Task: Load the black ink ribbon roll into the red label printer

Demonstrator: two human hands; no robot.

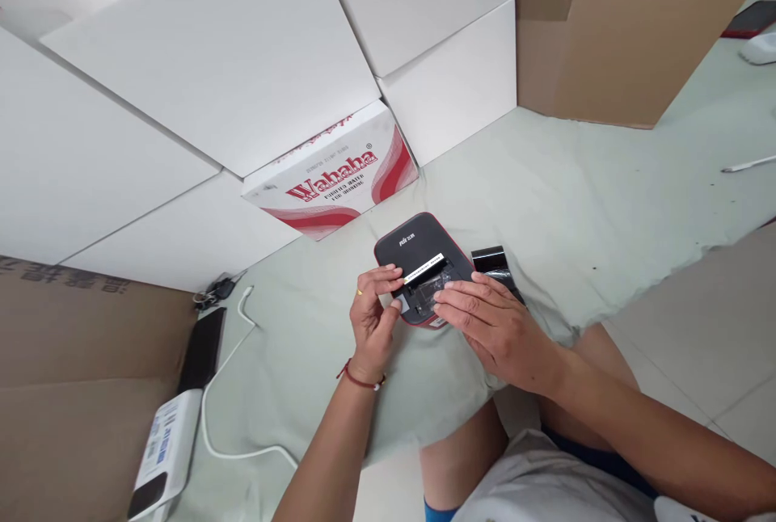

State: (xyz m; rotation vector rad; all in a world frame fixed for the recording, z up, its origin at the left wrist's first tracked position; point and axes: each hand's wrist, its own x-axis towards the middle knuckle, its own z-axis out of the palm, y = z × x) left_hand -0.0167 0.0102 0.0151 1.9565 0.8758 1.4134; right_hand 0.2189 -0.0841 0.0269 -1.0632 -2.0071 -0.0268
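A small black label printer (418,251) with a red base sits on a pale green cloth (546,199) on the floor. A white label strip (424,267) sticks out of its slot. My left hand (373,316) pinches the printer's near left edge, thumb and fingers closed on it. My right hand (494,324) lies across the printer's right side, fingers stretched toward the slot and touching it. A black roll-shaped part (491,259) lies just right of the printer, behind my right hand.
White boxes (212,61) are stacked behind, one printed "Wahaha" (333,174). Brown cartons stand at the back right (618,29) and near left (73,376). A dark phone (202,348), keys, a white cable (224,393) and a white device (163,449) lie at left. My knees are below.
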